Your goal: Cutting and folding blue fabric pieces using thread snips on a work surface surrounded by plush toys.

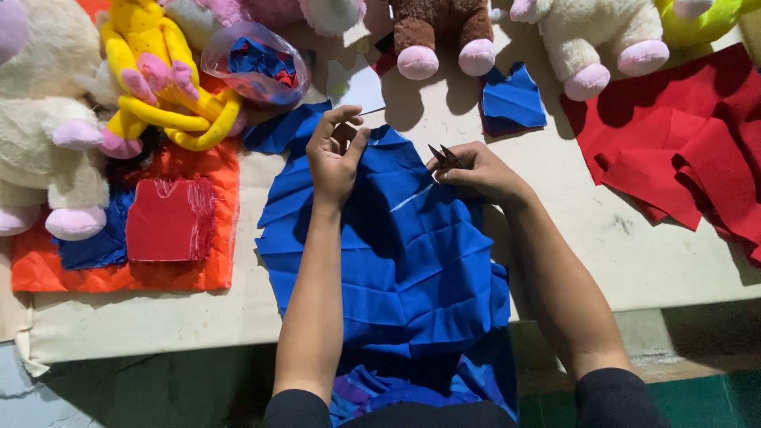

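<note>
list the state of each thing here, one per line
blue fabric: spread flat, creased, hanging over the table edge
left hand: pinching the fabric's top edge
right hand: holding small snips
small snips: blades slightly apart
plastic bag: holding fabric scraps
red felt pieces: piled loosely

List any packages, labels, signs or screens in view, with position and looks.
Clear plastic bag: upper left on the table, beside the yellow plush toy; rounded, see-through, holding blue and red fabric scraps.
No labels, signs or screens show.
</note>
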